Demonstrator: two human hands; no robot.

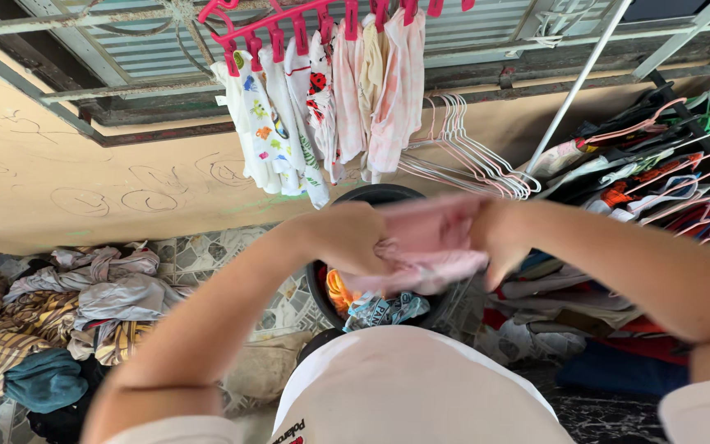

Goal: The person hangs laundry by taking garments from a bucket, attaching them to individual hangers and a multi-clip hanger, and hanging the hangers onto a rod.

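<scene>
Both hands up at chest height, over a dark round laundry tub (320,289). Left hand (353,238) fisted on the left end of a pale pink garment (431,240); right hand (496,238) clamped on the right end, fingers curled in. Garment motion-blurred, so exact kind not readable; small, probably a child's piece. Stretched between the two fists, bunched in the middle.

Orientation: long axis roughly horizontal, left-right across the view, parallel to the wall. Lower edge sagging a bit toward the tub. Which end is neck or hem: cannot tell.

Progress, judged from layout only:
- Done: a row of small children's clothes (322,107) already clipped to the pink peg hanger (289,25) overhead, most pegs taken.
- In hand: the pink piece, not yet on a peg or hanger.
- Left: more damp items in the tub, an orange one (338,289) and a blue-white printed one (388,311) visible. Tub far from full, contents low.
- Bunch of spare pale wire hangers (462,156) hanging just right of the clipped row, unused.

Elsewhere: heap of mixed clothes (59,312) on the tiled floor at left, well apart from the tub. Rack of hangered garments (659,189) at right.
</scene>
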